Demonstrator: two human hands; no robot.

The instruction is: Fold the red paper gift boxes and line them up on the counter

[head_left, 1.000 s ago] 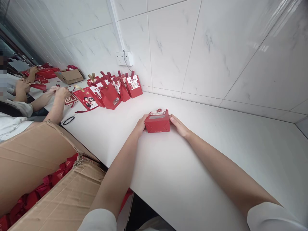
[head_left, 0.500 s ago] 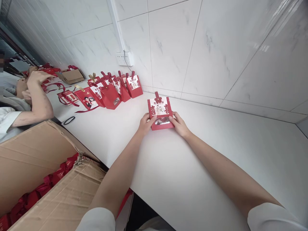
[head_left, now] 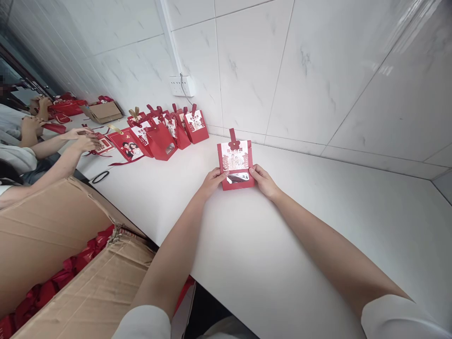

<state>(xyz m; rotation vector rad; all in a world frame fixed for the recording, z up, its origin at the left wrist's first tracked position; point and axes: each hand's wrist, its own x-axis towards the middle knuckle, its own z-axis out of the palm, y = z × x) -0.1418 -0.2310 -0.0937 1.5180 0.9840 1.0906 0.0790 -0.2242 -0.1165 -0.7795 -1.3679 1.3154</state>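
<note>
Between my two hands stands a red gift box (head_left: pixel 238 182) with a white printed card showing a couple, a clear window near its bottom and a dark red ribbon loop (head_left: pixel 232 135) at the top. My left hand (head_left: pixel 212 182) grips its left side, thumb on the front by the window. On the opposite side my right hand (head_left: pixel 263 182) holds the edge, its thumb also on the front. The fingers behind the box are hidden. The box is on or just over the white table (head_left: pixel 226 245); I cannot tell whether its base touches.
Several finished-looking red gift boxes (head_left: pixel 160 141) stand by the tiled wall, below a socket (head_left: pixel 181 86). Black-handled scissors (head_left: pixel 100 177) lie at the table's left edge. A large carton (head_left: pixel 88 278) with red boxes is at lower left. Co-workers' hands (head_left: pixel 84 139) work at far left.
The gift box in my hands has tipped slightly, its card catching more light and its ribbon loop standing higher. At the left, a co-worker's hands have come down onto a red box.
</note>
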